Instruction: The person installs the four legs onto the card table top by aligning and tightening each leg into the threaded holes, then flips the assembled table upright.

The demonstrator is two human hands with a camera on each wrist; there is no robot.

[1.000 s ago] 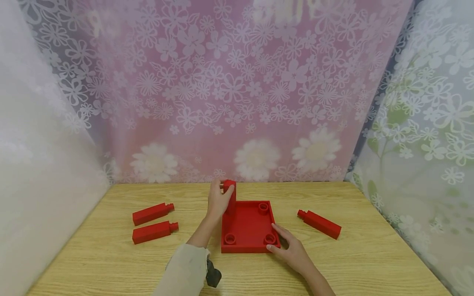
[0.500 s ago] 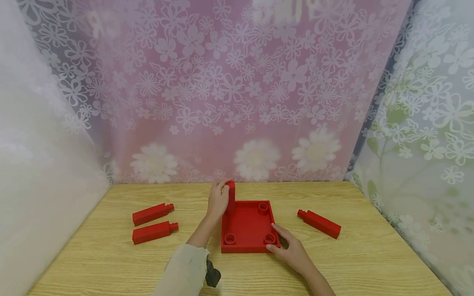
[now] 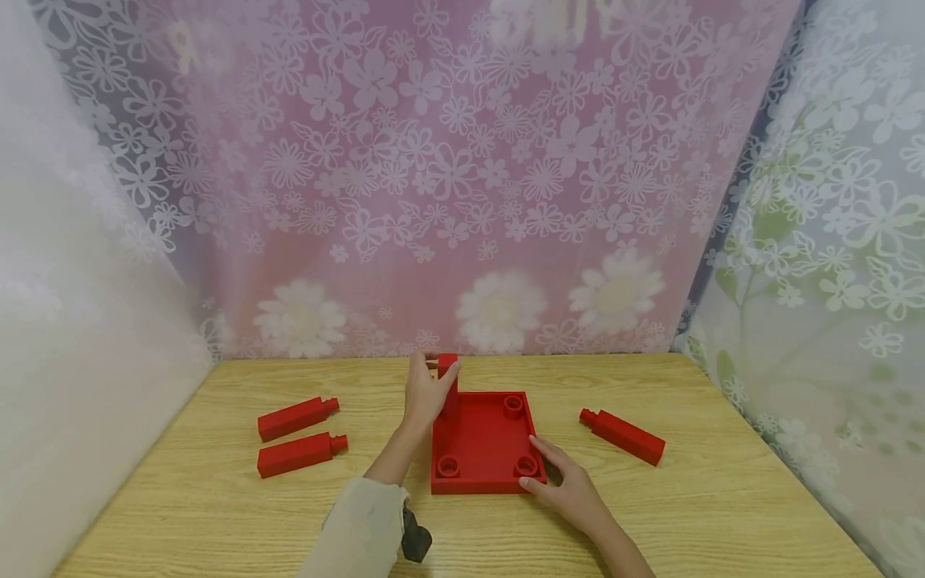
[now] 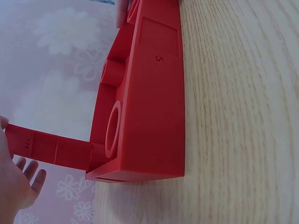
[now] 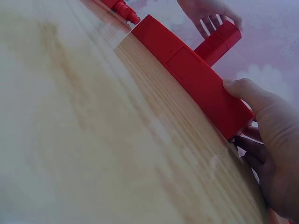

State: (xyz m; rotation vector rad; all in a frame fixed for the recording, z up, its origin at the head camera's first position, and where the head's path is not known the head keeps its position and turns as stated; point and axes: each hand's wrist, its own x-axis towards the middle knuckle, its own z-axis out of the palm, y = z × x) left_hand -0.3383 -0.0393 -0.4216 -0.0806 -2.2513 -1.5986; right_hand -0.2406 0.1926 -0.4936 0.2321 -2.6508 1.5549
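A red square table top (image 3: 484, 441) lies underside up on the table, with a raised rim and round sockets near its corners. At its far left corner stands an upright red table leg (image 3: 448, 385), its lower end at the socket there. My left hand (image 3: 425, 393) grips this leg near the top, thumb on the right side. The left wrist view shows the leg (image 4: 51, 148) meeting the corner; its threaded end is hidden. At the near right corner, my right hand (image 3: 574, 490) holds the table top between thumb and fingers, with the thumb (image 5: 247, 91) on the near wall.
Two more red legs (image 3: 296, 418) (image 3: 296, 454) lie on the left, threaded ends pointing right. Another leg (image 3: 627, 437) lies on the right, its threaded end toward the table top. A flowered curtain (image 3: 462, 201) hangs behind the wooden table (image 3: 238, 522).
My left hand turns at the top of the leg: its fingers shifted round, then returned with the thumb on the right. The leg's faces have rotated. My right hand and the table top stay put.
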